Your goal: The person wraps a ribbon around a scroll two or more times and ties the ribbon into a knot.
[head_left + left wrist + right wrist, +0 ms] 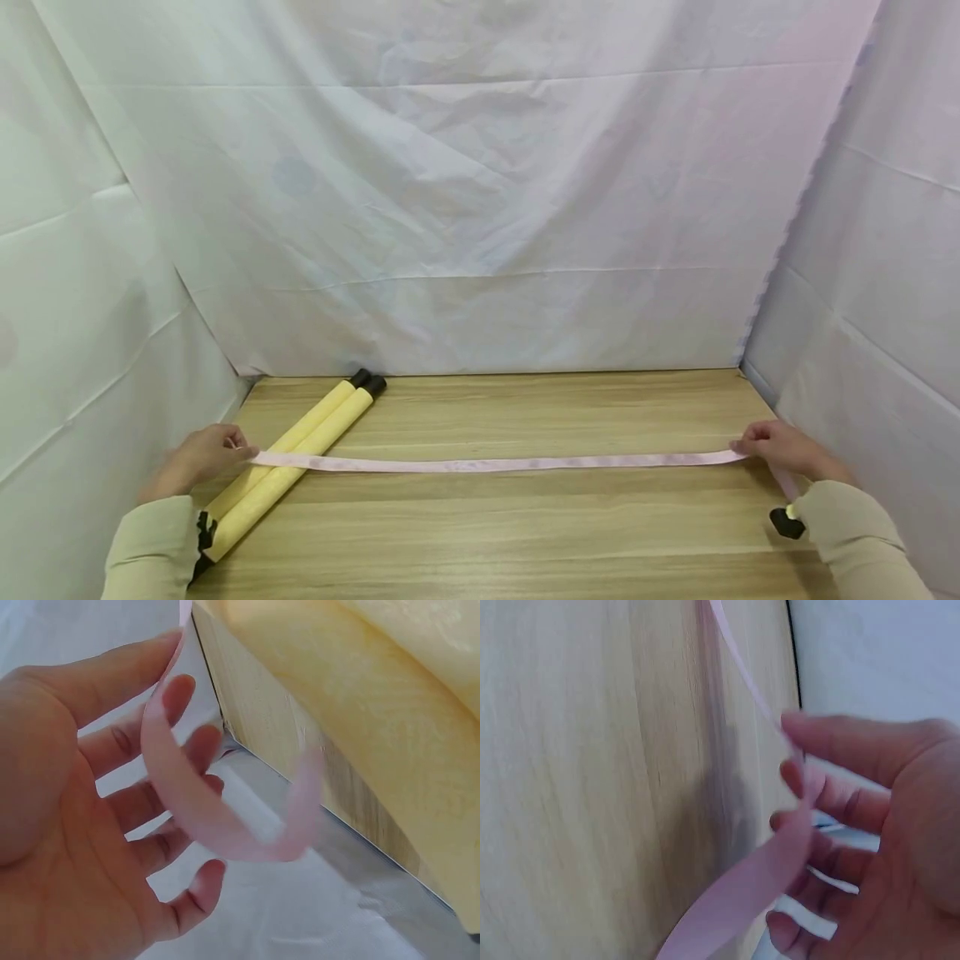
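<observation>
A long pink ribbon [480, 465] stretches from side to side above the wooden table, sagging slightly in the middle. Near its left end my left hand [208, 457] pinches it between thumb and forefinger; in the left wrist view a loose tail of ribbon [202, 802] curls below the palm. At the far right my right hand [783, 450] pinches the ribbon the same way, and more of the ribbon [742, 896] hangs from those fingers in the right wrist view. Two pale yellow rolls [300, 467] with black ends lie side by side at the left, under the ribbon.
A small black piece [787, 523] shows beside the right sleeve, partly hidden by it. White cloth sheets [480, 208] hang behind the wooden table [525, 533] and along both sides, close to each hand.
</observation>
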Available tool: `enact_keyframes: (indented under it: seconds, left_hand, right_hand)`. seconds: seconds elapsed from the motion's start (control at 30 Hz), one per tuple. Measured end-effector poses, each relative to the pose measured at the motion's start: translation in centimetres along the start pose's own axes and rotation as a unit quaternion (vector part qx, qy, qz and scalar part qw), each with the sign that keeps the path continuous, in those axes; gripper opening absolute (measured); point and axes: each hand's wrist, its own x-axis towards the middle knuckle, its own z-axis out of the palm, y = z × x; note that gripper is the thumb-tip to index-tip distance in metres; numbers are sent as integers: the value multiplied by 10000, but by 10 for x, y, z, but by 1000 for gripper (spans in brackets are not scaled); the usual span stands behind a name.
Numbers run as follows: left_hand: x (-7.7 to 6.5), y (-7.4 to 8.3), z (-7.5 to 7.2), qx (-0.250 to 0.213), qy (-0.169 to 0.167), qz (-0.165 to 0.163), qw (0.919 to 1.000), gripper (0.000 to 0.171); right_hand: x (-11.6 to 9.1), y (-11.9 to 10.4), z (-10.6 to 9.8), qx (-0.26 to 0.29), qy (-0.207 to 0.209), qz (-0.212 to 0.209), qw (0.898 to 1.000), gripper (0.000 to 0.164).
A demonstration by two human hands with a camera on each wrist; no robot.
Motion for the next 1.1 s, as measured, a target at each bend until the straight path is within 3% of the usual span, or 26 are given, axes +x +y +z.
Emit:
enact_keyframes:
  seconds: [0.23, 0.53, 0.8, 0.93, 1.1]
  left_hand:
    - [6, 5, -2, 315, 402, 240, 9984, 20]
    - [20, 33, 1, 21, 458, 717, 9964, 21]
    - [47, 65, 12, 80, -164, 561, 9983, 66]
    - [60, 76, 23, -34, -604, 423, 9973, 92]
    - [67, 83, 34, -61, -965, -3, 9953, 113]
  right_hand:
    - [7, -24, -3, -367, -35, 241, 9990, 31]
    - [30, -74, 20, -463, -243, -424, 9977, 49]
    - [54, -122, 59, -314, -541, -1011, 9929, 79]
    - [59, -136, 75, -600, -827, -953, 9902, 86]
    - [59, -145, 87, -1112, -998, -547, 9873, 90]
